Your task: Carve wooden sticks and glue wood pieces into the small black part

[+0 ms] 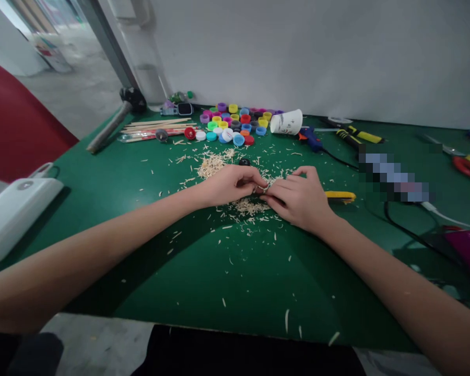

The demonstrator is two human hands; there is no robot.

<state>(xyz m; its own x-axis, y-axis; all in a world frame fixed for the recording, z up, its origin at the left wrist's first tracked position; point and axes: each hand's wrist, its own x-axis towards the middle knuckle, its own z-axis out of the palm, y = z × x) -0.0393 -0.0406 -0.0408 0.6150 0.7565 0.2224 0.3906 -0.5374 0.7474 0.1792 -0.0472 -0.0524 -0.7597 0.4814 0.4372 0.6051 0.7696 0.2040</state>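
My left hand (235, 184) is closed in a pinch over scattered wood shavings (253, 207); whatever its fingertips hold is too small to make out. Its fingertips meet those of my right hand (297, 197), which is also closed, with the thumb against the curled fingers and its grip hidden. A small black round piece (244, 162) sits just behind my left hand. To the right of my right hand lies a yellow-handled tool (340, 196), partly hidden by the hand. A bigger heap of pale shavings (211, 164) lies behind my left wrist.
Coloured bottle caps (235, 125), a tipped paper cup (286, 122) and a blue glue gun (311, 139) line the back. Wooden sticks (156, 127) and a mallet (117, 120) lie back left, a white power bank (21, 216) at left. Scissors (464, 162) and cables are at right.
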